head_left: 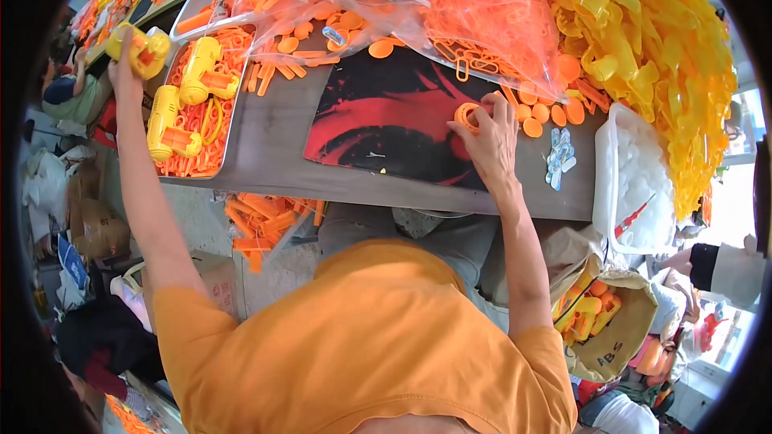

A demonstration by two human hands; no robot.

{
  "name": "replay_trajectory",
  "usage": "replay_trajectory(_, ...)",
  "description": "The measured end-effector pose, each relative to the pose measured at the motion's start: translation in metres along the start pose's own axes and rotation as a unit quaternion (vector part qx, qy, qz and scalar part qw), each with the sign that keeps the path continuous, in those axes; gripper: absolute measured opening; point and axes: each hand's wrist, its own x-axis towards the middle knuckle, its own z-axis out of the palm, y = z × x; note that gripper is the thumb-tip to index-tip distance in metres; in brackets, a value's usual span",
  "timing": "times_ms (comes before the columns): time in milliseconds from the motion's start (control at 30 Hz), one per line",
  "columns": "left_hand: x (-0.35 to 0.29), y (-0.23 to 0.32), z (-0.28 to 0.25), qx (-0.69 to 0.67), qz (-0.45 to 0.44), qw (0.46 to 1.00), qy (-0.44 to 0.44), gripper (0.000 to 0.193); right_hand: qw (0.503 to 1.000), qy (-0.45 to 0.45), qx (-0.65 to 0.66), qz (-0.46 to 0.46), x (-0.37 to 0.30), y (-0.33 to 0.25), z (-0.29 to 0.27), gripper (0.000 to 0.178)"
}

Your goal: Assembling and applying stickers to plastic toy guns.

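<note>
Out at the far left, my left hand (122, 60) grips a yellow plastic toy body (145, 50) with a handle-like part. It is held beside a white tray (228, 145) of small orange parts. Two more yellow toy bodies, each with an orange piece at its side, lie on top: an upper one (201, 71) and a lower one (164, 122). My right hand (494, 133) has its fingers closed on a round orange ring-shaped part (466, 116). That part is at the right side of a black and red mat (366, 124) on the table.
Orange discs (532, 126) and blue-white stickers (559, 159) are right of the mat. A clear bag of orange parts (490, 24) and a tall yellow pile (635, 40) stand behind. At right is a white bin (607, 193) with a red-handled screwdriver (631, 221).
</note>
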Motion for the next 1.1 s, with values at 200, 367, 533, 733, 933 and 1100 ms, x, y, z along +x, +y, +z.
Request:
replay_trajectory(200,-0.085,0.045,0.045,-0.057,-0.119,0.968,-0.214,0.061,0.997,-0.054,0.053,-0.002,-0.004,-0.006,-0.01,0.052)
replay_trajectory(367,-0.198,0.054,0.144,-0.002,-0.093,0.883,-0.459,0.056,0.987,-0.152,0.009,-0.055,0.0,0.009,-0.02,0.057)
replay_trajectory(533,-0.29,0.042,0.229,0.175,0.181,0.806,-0.535,0.072,0.838,-0.129,0.507,0.151,0.026,-0.001,-0.085,0.051)
replay_trajectory(733,-0.355,0.039,0.274,0.191,0.227,0.746,-0.596,0.069,0.853,-0.147,0.486,0.12,0.034,-0.016,-0.121,0.057)
replay_trajectory(933,-0.368,0.031,0.288,0.243,0.226,0.73,-0.598,0.073,0.861,-0.171,0.458,0.141,0.023,0.005,-0.116,0.058)
replay_trajectory(1100,-0.368,0.031,0.292,0.241,0.224,0.73,-0.599,0.072,0.873,-0.185,0.427,0.146,0.029,0.008,-0.116,0.054)
